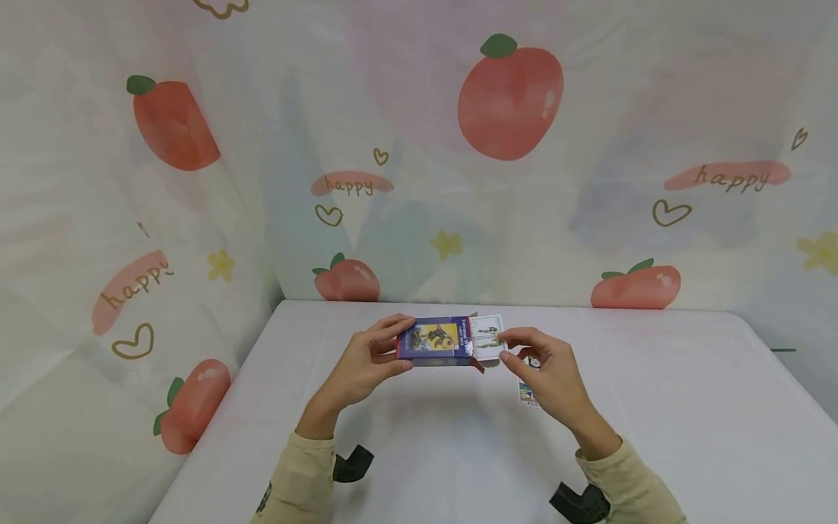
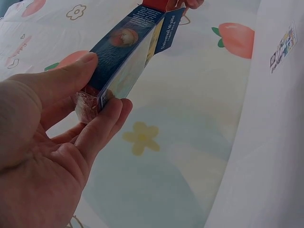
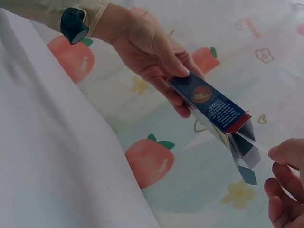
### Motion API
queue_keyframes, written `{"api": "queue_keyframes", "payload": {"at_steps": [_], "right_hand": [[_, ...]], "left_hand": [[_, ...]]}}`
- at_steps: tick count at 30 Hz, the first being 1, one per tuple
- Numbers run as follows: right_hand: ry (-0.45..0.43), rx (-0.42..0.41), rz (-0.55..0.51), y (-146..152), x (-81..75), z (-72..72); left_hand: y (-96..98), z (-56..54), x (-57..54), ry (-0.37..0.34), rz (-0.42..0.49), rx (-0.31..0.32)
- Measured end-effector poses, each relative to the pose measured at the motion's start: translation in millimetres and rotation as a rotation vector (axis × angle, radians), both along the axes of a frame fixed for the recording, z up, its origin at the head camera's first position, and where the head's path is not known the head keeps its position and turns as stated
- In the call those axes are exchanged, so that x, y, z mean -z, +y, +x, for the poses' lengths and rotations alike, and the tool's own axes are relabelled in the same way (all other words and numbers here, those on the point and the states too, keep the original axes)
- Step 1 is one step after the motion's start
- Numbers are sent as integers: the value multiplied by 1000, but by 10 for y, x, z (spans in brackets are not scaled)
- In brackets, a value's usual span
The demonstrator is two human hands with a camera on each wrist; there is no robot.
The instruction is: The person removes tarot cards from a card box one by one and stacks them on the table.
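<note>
My left hand grips the closed end of a blue tarot card box, thumb on one side and fingers on the other. The box is held above the table, its open end turned to the right with the flaps spread. A white-bordered card sticks partly out of that end; whether more cards lie behind it I cannot tell. My right hand pinches its outer edge between thumb and fingers. Another printed card lies on the table, partly hidden behind the right hand in the head view.
A white cloth covers the table. Behind it and to the left hangs a backdrop printed with peaches, flowers and "happy" lettering. Black wrist mounts sit by both beige sleeves.
</note>
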State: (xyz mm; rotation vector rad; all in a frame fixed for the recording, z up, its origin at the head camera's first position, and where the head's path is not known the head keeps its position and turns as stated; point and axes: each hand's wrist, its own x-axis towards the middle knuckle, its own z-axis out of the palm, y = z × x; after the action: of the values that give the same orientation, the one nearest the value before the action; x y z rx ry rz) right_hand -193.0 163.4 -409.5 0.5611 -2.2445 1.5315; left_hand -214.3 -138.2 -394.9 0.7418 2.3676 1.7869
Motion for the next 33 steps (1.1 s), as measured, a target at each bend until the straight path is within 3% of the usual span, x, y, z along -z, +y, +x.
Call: {"api": "queue_keyframes", "payload": {"at_steps": [6, 19, 33], "right_hand": [[-20, -47, -36, 31, -8, -11], [-20, -68, -108, 74, -46, 2], [-113, 68, -241, 138, -115, 12]], "left_hand": [[7, 2, -18, 6, 2, 2], [-19, -12, 1, 6, 1, 0], [-21, -3, -5, -7, 14, 5]]}}
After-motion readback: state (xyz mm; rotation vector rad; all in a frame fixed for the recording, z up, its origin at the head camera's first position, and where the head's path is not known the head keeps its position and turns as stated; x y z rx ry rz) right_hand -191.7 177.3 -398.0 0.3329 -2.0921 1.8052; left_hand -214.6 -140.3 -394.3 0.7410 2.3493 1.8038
